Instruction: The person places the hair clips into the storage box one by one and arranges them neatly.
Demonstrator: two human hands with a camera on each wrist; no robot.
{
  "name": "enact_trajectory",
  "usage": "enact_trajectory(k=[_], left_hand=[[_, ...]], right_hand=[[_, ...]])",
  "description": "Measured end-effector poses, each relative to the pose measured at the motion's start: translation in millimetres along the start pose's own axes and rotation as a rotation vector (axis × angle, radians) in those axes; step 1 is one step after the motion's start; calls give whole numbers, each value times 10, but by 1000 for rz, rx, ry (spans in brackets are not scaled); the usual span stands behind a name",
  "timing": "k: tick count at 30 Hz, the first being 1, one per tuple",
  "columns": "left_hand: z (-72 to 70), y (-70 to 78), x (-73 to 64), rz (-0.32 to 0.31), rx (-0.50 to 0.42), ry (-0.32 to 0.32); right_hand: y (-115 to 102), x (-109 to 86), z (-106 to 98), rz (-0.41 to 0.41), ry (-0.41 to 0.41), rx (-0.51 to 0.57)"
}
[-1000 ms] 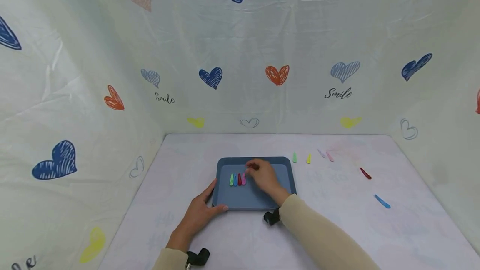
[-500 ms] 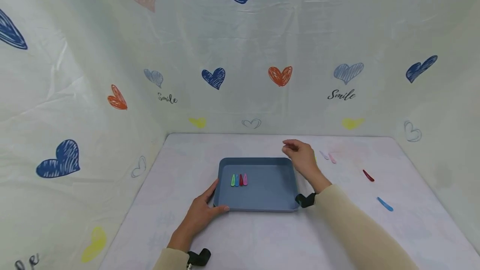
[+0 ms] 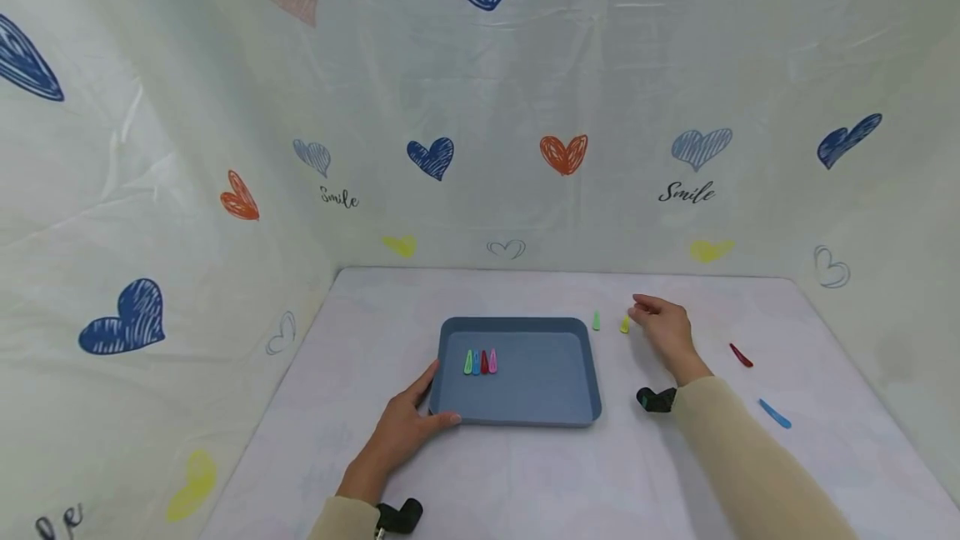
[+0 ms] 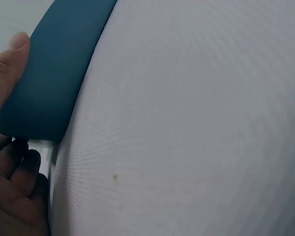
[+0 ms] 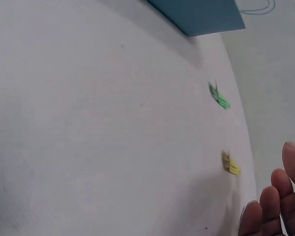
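My left hand [image 3: 401, 433] grips the near-left corner of a blue-grey tray [image 3: 543, 386]. In the left wrist view, the thumb [image 4: 12, 64] lies against the tray's wall and the fingers curl at its lower edge. Inside the tray stand side by side a green snap hair clip [image 3: 468, 363], a blue clip [image 3: 476, 363], a red clip [image 3: 484, 363] and a pink clip [image 3: 492, 362]. My right hand [image 3: 666, 336] hovers right of the tray, near a yellow hair clip [image 3: 624, 325]; I see nothing held in it. A green clip [image 3: 596, 321] lies just left of that.
Further right on the white table [image 3: 525, 473] lie a dark red hair clip [image 3: 741, 356] and a blue clip [image 3: 775, 414]. A hanging sheet [image 3: 480, 207] printed with hearts rises behind the table's far edge.
From above the tray my right hand has moved right, past the green and yellow clips. It now covers the spot where lilac and pink clips showed. My left hand stays on the tray.
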State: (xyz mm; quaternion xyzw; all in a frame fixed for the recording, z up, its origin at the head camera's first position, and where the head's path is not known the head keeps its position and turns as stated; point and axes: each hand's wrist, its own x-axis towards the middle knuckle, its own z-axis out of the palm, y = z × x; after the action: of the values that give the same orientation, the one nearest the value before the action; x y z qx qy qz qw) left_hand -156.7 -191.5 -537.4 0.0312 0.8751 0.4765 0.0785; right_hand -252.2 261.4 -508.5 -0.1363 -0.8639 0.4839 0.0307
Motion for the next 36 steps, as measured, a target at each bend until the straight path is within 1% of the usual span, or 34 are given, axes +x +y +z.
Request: enact_trajectory(k=[2, 6, 13, 17, 22, 26, 31, 34, 36], left_hand=[[8, -8, 0, 0, 2, -1], [23, -17, -2, -9, 5, -7], [26, -17, -10, -12, 13, 2], [19, -13, -14, -12, 16, 5], [14, 2, -21, -15, 14, 6], [11, 15, -27, -18, 10, 4], [10, 8, -16, -13, 4, 1], [14, 9, -15, -16, 1, 0], [17, 11, -16, -17, 4, 0]], right_hand=[[39, -1, 17, 8, -13, 2], [109, 3, 66, 13, -10, -21], [180, 37, 135, -20, 20, -142], [200, 80, 168, -23, 8, -203], [224, 106, 209, -59, 1, -264], [230, 95, 232, -100, 36, -265], [209, 43, 246, -156, 85, -218], [191, 24, 254, -151, 98, -176], [179, 20, 258, -142, 107, -171]])
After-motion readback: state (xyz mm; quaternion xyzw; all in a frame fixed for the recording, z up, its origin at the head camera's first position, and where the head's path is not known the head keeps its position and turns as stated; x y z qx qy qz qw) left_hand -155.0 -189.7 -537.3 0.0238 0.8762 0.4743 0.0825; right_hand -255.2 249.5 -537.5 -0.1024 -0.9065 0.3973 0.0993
